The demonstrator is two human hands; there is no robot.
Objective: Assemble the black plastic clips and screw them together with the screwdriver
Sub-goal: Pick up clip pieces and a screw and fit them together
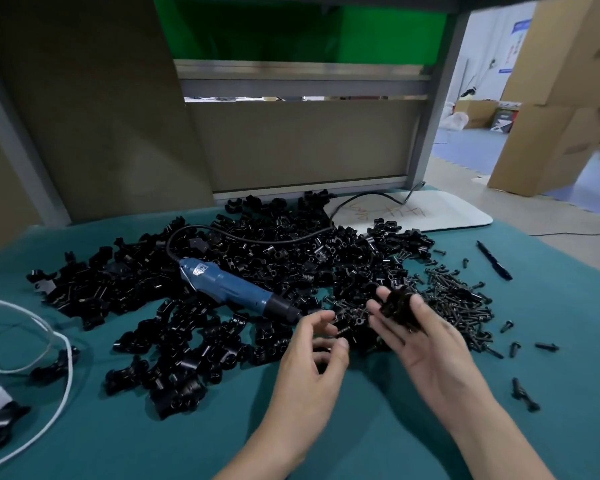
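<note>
Clips (194, 327): heaped on the tabletop (153, 445), mostly left of and beyond the hands.
Screwdriver (232, 289): lay on that heap, long axis from far-left cord end to near-right bit, tip toward the hands.
Left hand (312, 368): nearer, just beside the bit; fingers loosely curled, contents unclear.
Right hand (426, 348): palm up, fingers nearly straight, blurred black parts (399, 308) resting on them.
Reach: probably short, leftward.

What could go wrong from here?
1. The right hand lies palm up with a blurred dark clump loose on its fingers. The clump could spill into the screw pile.
2. The screwdriver lies on the clip heap with its cord looped over it. Lifting it may scatter clips.
</note>
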